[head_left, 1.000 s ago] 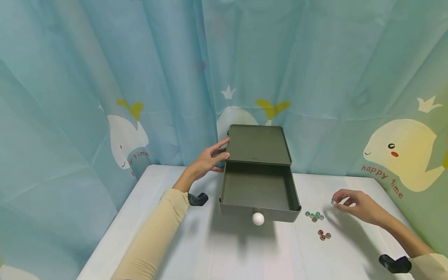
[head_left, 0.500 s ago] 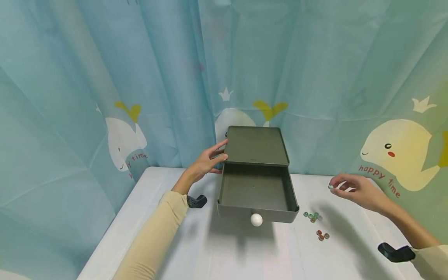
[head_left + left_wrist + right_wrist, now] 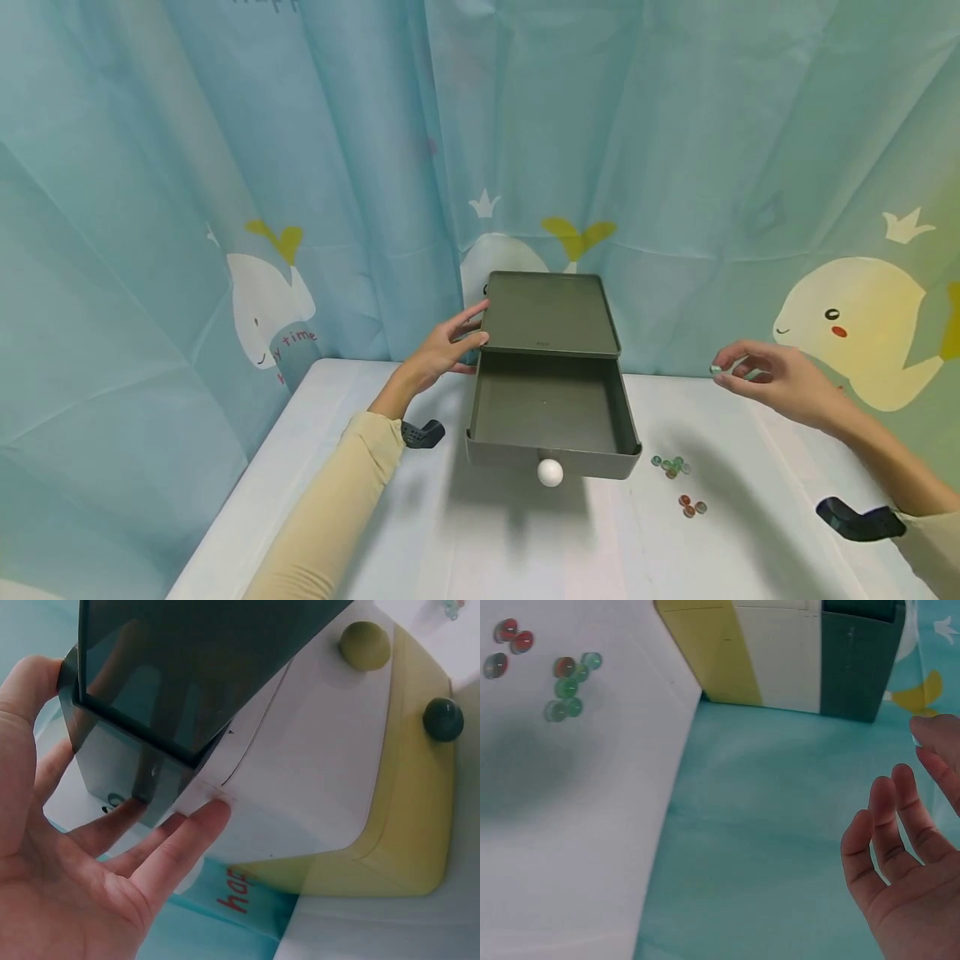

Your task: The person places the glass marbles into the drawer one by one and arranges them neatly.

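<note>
A pale marble (image 3: 715, 369) is pinched between thumb and finger of the right hand (image 3: 787, 383), held in the air to the right of the cabinet (image 3: 551, 312) and well apart from it; the left hand (image 3: 438, 352) is laid against the cabinet's left side, fingers spread, with nothing grasped. The marble appears to be glass, so lightness, hardness and a slippery surface should be expected; it is best gripped at its widest part and not squeezed hard, since it could be shot out and set rolling. On the table (image 3: 420, 542), right of the drawer (image 3: 506, 454), others are gathered in a mostly green cluster (image 3: 671, 467) and a smaller reddish cluster (image 3: 689, 510); these are probably best taken from the outer side, so that neighbours are not nudged. The drawer, with a white knob (image 3: 550, 473), is edged by raised walls and partly roofed by the cabinet's top, so access is offered mainly from above its forward part; open air is left between the right hand and the drawer; the table's back edge is closely backed by the curtain (image 3: 690, 308).
</note>
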A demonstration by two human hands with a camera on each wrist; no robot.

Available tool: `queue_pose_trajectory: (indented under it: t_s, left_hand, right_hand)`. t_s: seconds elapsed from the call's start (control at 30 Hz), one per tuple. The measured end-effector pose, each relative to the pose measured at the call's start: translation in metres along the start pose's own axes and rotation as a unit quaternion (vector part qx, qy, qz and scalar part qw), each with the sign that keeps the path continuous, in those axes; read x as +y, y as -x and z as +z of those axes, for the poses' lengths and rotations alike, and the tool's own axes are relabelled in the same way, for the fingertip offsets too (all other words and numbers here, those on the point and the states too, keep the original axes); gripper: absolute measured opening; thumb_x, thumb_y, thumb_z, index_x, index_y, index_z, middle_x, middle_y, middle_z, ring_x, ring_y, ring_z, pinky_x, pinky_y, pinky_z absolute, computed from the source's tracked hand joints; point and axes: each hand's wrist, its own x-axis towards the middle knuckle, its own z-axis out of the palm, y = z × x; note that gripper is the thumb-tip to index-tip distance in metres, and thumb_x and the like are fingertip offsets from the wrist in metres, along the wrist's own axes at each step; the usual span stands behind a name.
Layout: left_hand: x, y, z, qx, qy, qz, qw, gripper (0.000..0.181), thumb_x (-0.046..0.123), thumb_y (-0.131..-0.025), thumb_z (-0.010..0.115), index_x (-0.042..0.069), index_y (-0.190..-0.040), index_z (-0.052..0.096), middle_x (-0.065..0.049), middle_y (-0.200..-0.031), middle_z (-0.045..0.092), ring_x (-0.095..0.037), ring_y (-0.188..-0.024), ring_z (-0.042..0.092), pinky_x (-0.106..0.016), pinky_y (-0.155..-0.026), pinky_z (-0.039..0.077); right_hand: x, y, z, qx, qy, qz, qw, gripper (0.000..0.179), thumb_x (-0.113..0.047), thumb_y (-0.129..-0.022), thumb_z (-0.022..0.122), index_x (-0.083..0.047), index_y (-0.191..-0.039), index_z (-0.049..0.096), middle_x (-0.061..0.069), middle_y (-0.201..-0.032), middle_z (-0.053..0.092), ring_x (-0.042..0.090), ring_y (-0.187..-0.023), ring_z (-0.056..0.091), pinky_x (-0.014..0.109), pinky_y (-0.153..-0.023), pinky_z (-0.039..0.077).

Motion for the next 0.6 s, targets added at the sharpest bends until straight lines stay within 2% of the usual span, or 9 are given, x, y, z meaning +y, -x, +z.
queue_pose_trajectory:
  t_s: [0.3,0.5,0.6]
  left_hand:
    - [-0.002,0.001,0.000,-0.001,0.002,0.001,1.0000,0.063,0.027,-0.105,0.062,0.038,-0.161,0.035,-0.009,-0.167,0.026,-0.030,-0.148,0.037,-0.054,-0.096,0.054]
    - [-0.001,0.001,0.000,-0.003,0.003,0.005,1.0000,0.063,0.027,-0.105,0.061,0.037,-0.162,0.034,-0.010,-0.167,0.024,-0.030,-0.150,0.033,-0.055,-0.096,0.054]
    - [-0.001,0.001,0.000,-0.007,0.002,0.007,0.9999,0.063,0.027,-0.106,0.060,0.037,-0.162,0.033,-0.010,-0.168,0.024,-0.029,-0.151,0.031,-0.055,-0.097,0.054]
  right_hand:
    - [-0.015,-0.013,-0.015,0.006,0.007,-0.025,0.9996,0.016,-0.002,-0.089,0.079,-0.011,-0.101,0.072,-0.013,-0.098,0.070,0.004,-0.081,0.066,0.017,-0.065,0.049]
    - [-0.022,-0.020,-0.022,-0.006,0.009,0.000,0.9999,0.014,-0.008,-0.091,0.078,-0.013,-0.103,0.073,-0.012,-0.101,0.070,0.005,-0.083,0.066,0.019,-0.063,0.049]
    - [-0.026,-0.024,-0.023,-0.010,0.011,-0.001,0.9999,0.014,-0.008,-0.091,0.079,-0.013,-0.103,0.073,-0.014,-0.102,0.069,0.005,-0.084,0.065,0.020,-0.063,0.049]
